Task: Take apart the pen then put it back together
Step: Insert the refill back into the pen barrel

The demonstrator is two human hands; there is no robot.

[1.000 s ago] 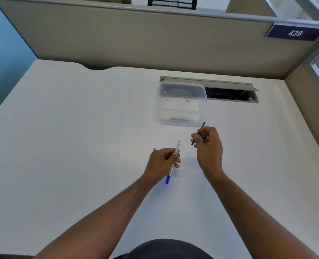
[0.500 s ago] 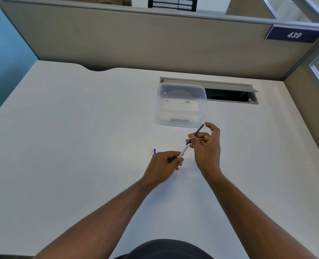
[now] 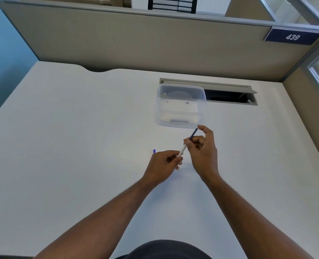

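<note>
While your left hand (image 3: 164, 161) is pinching one white pen barrel (image 3: 181, 151) above the desk (image 3: 80, 146), your right hand (image 3: 203, 150) is gripping one dark refill (image 3: 193, 134) at its open end. One clear container (image 3: 181, 105) is sitting just beyond; one blue piece (image 3: 154, 151) is lying beside your left hand.

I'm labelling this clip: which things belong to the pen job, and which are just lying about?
Job: barrel in left hand; refill in right hand; blue cap on the desk.
Lying about: clear tub; cable hatch; sign 439.
</note>
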